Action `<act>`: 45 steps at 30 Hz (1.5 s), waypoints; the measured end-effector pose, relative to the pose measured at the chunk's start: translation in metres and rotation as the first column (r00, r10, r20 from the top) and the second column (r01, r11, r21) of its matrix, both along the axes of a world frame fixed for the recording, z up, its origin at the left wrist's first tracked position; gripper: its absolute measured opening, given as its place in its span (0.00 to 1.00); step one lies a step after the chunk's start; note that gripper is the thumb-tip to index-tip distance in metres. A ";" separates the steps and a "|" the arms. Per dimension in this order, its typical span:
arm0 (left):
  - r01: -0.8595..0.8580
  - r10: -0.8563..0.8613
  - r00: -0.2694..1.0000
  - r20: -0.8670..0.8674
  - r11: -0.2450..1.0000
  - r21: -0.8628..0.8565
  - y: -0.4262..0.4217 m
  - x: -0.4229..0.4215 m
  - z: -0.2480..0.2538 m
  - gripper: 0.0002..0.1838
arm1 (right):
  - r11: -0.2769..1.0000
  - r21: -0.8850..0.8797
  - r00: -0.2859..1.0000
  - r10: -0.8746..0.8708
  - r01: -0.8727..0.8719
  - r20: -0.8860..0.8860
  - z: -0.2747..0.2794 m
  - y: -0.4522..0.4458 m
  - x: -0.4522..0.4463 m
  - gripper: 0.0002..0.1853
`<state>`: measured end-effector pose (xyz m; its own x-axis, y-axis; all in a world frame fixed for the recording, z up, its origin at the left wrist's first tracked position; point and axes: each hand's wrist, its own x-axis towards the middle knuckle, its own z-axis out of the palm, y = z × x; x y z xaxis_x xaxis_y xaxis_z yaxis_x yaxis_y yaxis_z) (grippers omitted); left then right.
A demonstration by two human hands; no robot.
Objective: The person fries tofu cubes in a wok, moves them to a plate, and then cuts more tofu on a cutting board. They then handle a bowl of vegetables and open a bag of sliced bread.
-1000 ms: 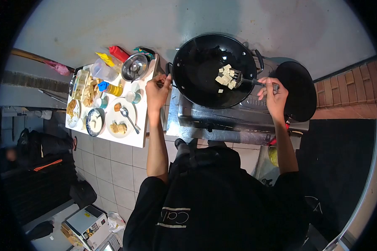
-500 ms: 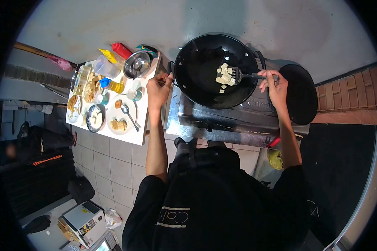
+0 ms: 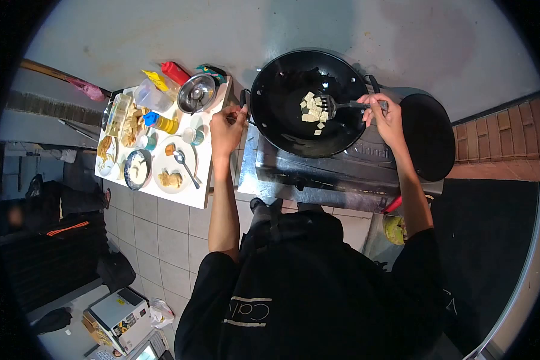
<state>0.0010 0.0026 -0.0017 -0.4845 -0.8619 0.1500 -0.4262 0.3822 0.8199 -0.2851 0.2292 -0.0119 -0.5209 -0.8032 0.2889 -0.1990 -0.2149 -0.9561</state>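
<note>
A large black wok [image 3: 282, 129] sits on the stove [image 3: 330, 171]. Pale cubes, tofu-like in look, [image 3: 312, 109] lie in a loose cluster near its middle. My right hand [image 3: 383, 117] is closed round the handle of a dark slotted spatula [image 3: 333, 107], whose head touches the right side of the cubes. At the wok's left side, my left hand [image 3: 228, 126] has its fingers wrapped on the wok's left handle [image 3: 245, 98].
Left of the stove, a white table [image 3: 189, 195] carries a metal bowl [image 3: 197, 93], a plate [image 3: 159, 167] with food and a spoon, a yellow bottle [image 3: 162, 122] and a red bottle [image 3: 174, 72]. A round black pan [image 3: 426, 138] lies right of the wok. A person [image 3: 48, 204] is at far left.
My right hand has moved left with the spatula, pushing the pale cubes a little to the left across the wok. The left hand stays on the wok handle.
</note>
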 end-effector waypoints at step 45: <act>0.004 -0.004 1.000 0.015 0.999 -0.036 0.002 0.000 0.002 0.17 | 0.919 -0.066 0.870 -0.343 0.389 0.353 0.001 -0.011 0.133 0.11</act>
<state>0.0013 0.0049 0.0006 -0.4903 -0.8540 0.1742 -0.4363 0.4135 0.7991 -0.1524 0.2187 -0.0113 -0.8528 -0.5034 0.1388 0.0321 -0.3159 -0.9482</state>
